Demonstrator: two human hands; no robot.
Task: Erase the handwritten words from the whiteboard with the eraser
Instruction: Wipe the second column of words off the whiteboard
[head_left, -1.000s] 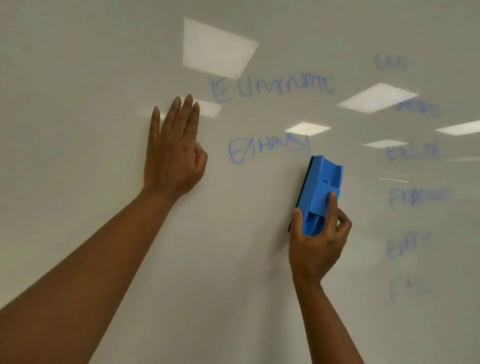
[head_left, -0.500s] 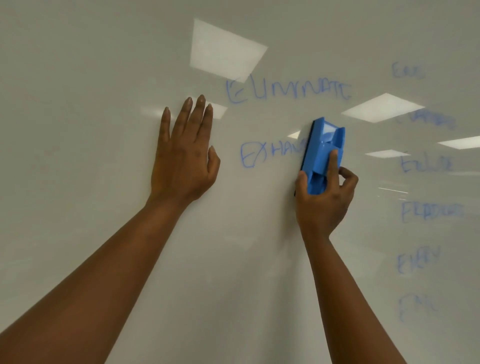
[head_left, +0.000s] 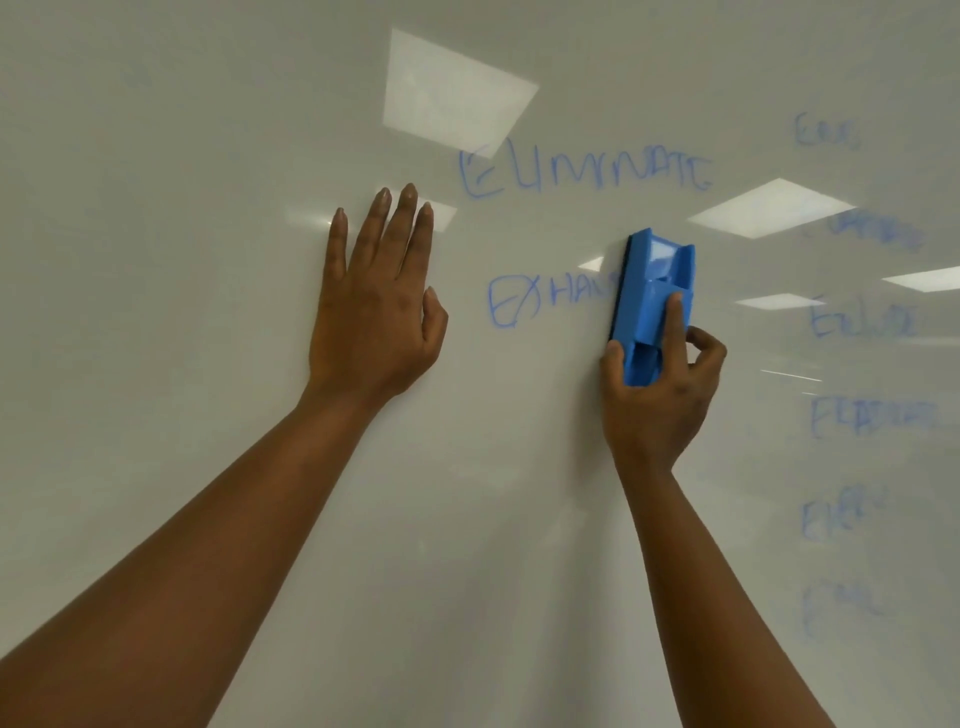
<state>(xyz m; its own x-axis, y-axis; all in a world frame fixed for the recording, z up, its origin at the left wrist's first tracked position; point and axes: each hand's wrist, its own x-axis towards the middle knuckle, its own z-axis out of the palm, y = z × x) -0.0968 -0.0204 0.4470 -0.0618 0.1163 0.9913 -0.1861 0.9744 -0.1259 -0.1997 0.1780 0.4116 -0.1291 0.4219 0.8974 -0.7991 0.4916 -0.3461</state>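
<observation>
Since a second ago, the eraser (head_left: 655, 296) has risen from below the end of the middle word and now covers that word's last letters, so only "EXHAN" (head_left: 545, 304) shows to its left. The right hand (head_left: 660, 400) grips the eraser's lower end, thumb on the left edge, index finger laid straight up the blue back, the other fingers curled at the right side. The eraser stands nearly upright, its long axis running up and down with the top leaning slightly right; its dark felt face is turned to the whiteboard (head_left: 182, 130) and appears pressed against it. The left hand (head_left: 376, 312) lies flat on the whiteboard, fingers straight and pointing up, holding nothing, left of the word and well apart from the eraser. Above, "ELIMINATE" (head_left: 587, 174) remains unwiped. A column of blurred blue words (head_left: 862, 322) runs down the right side, too smeared to read.
</observation>
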